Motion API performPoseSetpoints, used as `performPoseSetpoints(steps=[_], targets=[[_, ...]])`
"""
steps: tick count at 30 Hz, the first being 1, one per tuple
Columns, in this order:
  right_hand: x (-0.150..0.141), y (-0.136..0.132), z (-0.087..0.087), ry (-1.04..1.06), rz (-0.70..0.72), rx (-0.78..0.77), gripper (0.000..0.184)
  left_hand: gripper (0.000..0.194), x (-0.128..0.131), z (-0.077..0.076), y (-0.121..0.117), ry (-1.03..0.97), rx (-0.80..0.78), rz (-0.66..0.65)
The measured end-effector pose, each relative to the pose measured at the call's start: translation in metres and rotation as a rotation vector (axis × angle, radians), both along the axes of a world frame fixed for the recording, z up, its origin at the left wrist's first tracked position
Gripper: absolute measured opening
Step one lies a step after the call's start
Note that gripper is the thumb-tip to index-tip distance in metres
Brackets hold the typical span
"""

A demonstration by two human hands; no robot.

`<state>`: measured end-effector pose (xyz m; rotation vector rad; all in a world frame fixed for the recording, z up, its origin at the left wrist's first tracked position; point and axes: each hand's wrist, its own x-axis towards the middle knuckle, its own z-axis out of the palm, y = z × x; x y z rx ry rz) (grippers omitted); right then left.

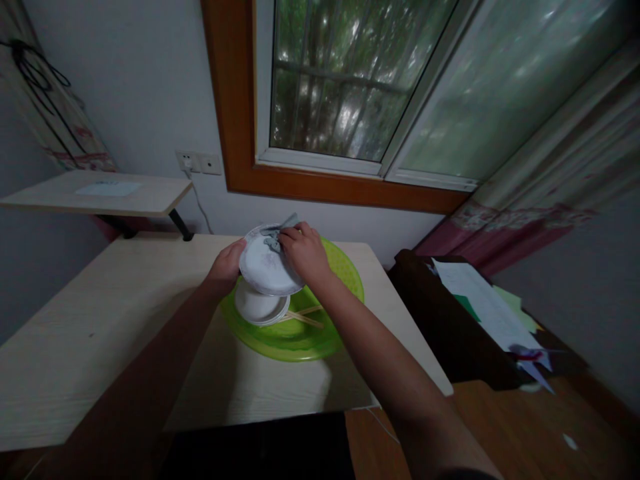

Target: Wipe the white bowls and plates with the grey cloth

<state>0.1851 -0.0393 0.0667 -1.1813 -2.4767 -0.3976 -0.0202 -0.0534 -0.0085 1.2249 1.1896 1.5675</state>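
My left hand [227, 261] grips the left rim of a white plate [265, 267] and holds it tilted above a green basin [345, 267]. My right hand [303, 250] is closed on a grey cloth [281, 228] and presses it against the plate's upper face. Inside the basin lie another white dish [257, 308] and a pair of wooden chopsticks [304, 315], just under the raised plate.
The basin stands on a light wooden table [100, 320] below a window [345, 80]. A small shelf [95, 192] juts from the wall at the left. A dark side table with papers [480, 300] stands to the right, beside a curtain [560, 200].
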Motion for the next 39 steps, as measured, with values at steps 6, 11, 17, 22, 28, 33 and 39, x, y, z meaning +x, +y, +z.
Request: performPoseSetpoints(steps=[6,11,17,22,28,33,39], targets=[[0.020,-0.011,-0.002,-0.110,-0.069,-0.065,0.026,0.061,0.000,0.006,-0.006,0.053,0.006,-0.012],[0.031,-0.028,-0.004,-0.192,-0.083,-0.172,0.026,0.056,0.001,0.009,-0.010,0.079,0.040,-0.023],[0.032,-0.053,0.003,-0.101,-0.025,-0.321,0.023,0.053,-0.002,0.004,-0.007,0.058,0.049,-0.024],[0.015,-0.062,0.002,0.125,0.233,-0.404,0.015,0.053,-0.001,0.007,-0.008,0.051,0.053,-0.021],[-0.017,-0.049,-0.012,0.287,0.393,-0.363,0.014,0.051,-0.002,0.010,-0.006,0.073,-0.005,0.025],[-0.032,-0.029,-0.012,0.225,0.384,-0.217,0.015,0.045,0.000,0.011,-0.005,0.096,0.034,-0.017],[-0.031,-0.008,-0.004,0.179,0.260,-0.115,0.019,0.049,0.005,0.016,-0.011,0.101,0.038,-0.075]])
